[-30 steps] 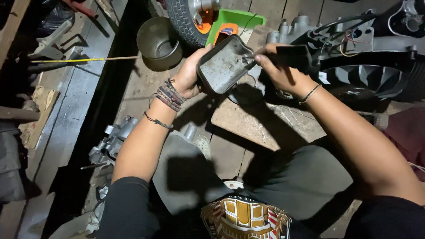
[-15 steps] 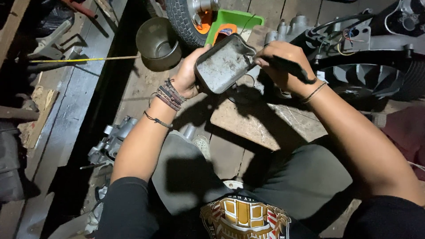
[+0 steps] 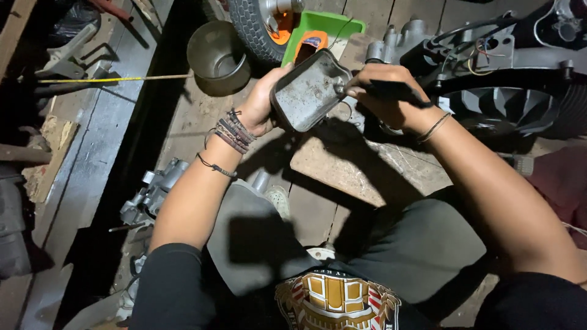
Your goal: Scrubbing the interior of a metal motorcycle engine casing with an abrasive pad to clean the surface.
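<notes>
My left hand [image 3: 264,104] grips a grey rectangular metal cover [image 3: 309,91] by its left edge and holds it tilted above the wooden floor. My right hand [image 3: 382,95] holds a dark-handled tool [image 3: 394,91] whose tip meets the cover's right edge. Several bead and cord bracelets [image 3: 231,130] circle my left wrist, and a thin bangle sits on my right wrist. Both hands are in front of an engine with a finned fan [image 3: 501,110] at the upper right.
A round metal pot [image 3: 215,54] and a small tyre [image 3: 255,24] stand at the top, beside a green tray [image 3: 318,27]. A wooden block [image 3: 367,168] lies under my hands. Grey metal engine parts [image 3: 153,192] lie at the left by my knee. A yellow tape measure [image 3: 116,79] stretches left.
The cover has been turned and tilted a little in my left hand, and my right hand has shifted with the tool toward the cover's right edge.
</notes>
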